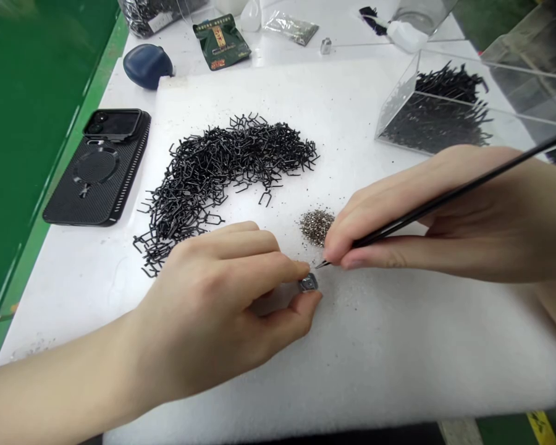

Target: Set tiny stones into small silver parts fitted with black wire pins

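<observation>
My left hand (pixel 213 296) pinches a small square metal part (pixel 308 283) between thumb and fingertips. My right hand (pixel 421 228) grips a slim black pointed tool (pixel 445 198), and its fine tip sits just above and left of the metal part, apparently not touching it. Close by lies a small heap of glittering dark grains (pixel 315 227). A larger curved mass of black wire staple-shaped pieces (pixel 227 167) spreads beyond my left fingers. All of these are on a white foam sheet (pixel 398 358).
A phone in a black case (pixel 97 167) lies left of the foam, beside a green surface (pixel 28 154). A clear acrylic box (pixel 435 111) holds more black pieces at the back right. Along the back stand a blue pouch (pixel 147 65), a green packet (pixel 221 42) and other bags.
</observation>
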`<state>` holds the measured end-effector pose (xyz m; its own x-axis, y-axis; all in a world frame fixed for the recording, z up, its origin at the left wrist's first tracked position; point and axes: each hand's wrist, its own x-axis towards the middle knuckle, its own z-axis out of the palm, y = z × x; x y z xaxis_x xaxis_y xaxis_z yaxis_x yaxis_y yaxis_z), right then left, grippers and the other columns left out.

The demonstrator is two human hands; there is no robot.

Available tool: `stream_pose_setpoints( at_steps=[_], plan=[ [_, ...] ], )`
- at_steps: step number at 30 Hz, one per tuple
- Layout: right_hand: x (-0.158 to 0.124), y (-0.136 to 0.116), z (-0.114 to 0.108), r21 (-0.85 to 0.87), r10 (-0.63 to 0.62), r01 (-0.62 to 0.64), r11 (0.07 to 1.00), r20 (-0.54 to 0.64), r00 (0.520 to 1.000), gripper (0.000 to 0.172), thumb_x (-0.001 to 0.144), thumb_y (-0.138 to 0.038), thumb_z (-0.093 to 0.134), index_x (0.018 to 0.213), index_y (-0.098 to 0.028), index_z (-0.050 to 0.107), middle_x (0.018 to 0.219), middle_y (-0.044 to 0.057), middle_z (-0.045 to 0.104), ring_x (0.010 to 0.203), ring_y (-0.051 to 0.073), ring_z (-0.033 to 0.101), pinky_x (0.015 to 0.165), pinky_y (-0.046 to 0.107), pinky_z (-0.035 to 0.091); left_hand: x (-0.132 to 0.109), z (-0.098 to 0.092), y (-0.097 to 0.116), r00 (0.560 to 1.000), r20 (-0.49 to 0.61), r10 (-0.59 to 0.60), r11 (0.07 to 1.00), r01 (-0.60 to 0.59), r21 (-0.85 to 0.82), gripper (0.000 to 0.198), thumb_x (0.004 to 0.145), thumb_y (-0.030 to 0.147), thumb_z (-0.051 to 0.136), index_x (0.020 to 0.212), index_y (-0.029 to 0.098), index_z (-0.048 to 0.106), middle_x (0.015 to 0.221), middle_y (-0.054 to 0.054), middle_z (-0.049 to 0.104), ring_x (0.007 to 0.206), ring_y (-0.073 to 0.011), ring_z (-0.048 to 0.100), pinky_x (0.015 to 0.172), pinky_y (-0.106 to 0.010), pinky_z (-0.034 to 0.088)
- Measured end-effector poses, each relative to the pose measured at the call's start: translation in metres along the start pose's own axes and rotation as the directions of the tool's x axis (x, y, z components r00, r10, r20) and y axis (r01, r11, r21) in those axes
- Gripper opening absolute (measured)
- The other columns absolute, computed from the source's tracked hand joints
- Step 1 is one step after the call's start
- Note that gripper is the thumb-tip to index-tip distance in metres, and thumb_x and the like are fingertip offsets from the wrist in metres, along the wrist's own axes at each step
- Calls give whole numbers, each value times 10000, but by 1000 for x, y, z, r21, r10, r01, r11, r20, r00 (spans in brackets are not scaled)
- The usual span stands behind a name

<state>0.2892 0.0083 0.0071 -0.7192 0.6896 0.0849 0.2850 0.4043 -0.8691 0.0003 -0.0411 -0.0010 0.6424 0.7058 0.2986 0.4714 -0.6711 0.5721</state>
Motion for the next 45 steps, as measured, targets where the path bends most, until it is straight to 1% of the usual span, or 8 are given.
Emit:
stream_pose_setpoints(
  at_steps=[2,10,19,22,26,32,40,45],
  plan=[
    [1,-2,-1,5,-2,2,1000,-4,1000,102,1098,-242,889,1114,-284,980,1092,-35,975,952,147,902,836,220,696,-1,1,-1,1000,10,-2,1000,2,1,223,1083,102,769,884,130,867,746,5,719,686,-126,658,619,-263,528],
    [8,-3,-7,-72,14,-12,997,25,1000,76,1030,-329,949,1091,-321,993,1074,-58,976,909,206,914,805,311,736,-1,-4,1,1000,-7,5,1000,-5,0,201,1072,100,776,902,129,880,747,4,735,680,-127,667,625,-264,544],
    [7,-4,-6,-94,34,-33,995,10,999,96,1053,-394,935,1079,-335,1007,1054,-48,974,887,213,910,780,325,730,-1,3,-2,1000,-12,8,1000,-8,-3,255,1053,87,768,815,136,842,717,14,692,661,-122,636,608,-265,522],
    [7,-4,-5,-95,19,-17,995,22,1000,89,1047,-371,938,1083,-331,1009,1049,-43,975,874,212,907,762,323,718,-1,2,-1,999,-48,22,1000,-22,-4,268,1067,121,768,810,130,843,707,11,674,668,-127,628,610,-271,521],
    [7,-3,-4,-62,15,-16,998,-11,1000,79,1052,-373,937,1062,-341,1009,1023,-37,968,856,207,894,760,321,708,0,-1,-1,1000,7,-2,1000,2,-13,262,1071,93,768,826,127,854,746,-1,718,684,-126,654,612,-266,532],
    [10,-3,-6,-4,17,-17,1000,13,1000,45,1023,-336,958,1043,-339,998,1023,-40,969,885,207,913,796,308,734,0,6,-5,999,-30,20,999,-21,-31,311,1074,98,772,769,138,822,711,18,661,648,-117,604,603,-271,523],
    [5,-3,-4,-49,-3,4,999,13,1000,64,1081,-312,924,1098,-295,983,1087,-54,979,932,137,916,832,208,713,0,2,-1,1000,-20,20,999,-21,-39,305,1070,96,775,774,114,843,721,7,674,655,-120,604,615,-285,520],
    [6,-2,-5,-61,8,-7,998,16,1000,93,1076,-371,936,1092,-295,988,1087,-41,980,936,167,923,819,248,723,2,1,-1,1000,-6,8,999,-8,-40,296,1059,83,770,775,113,847,727,-1,688,662,-124,619,618,-286,523]
  ],
)
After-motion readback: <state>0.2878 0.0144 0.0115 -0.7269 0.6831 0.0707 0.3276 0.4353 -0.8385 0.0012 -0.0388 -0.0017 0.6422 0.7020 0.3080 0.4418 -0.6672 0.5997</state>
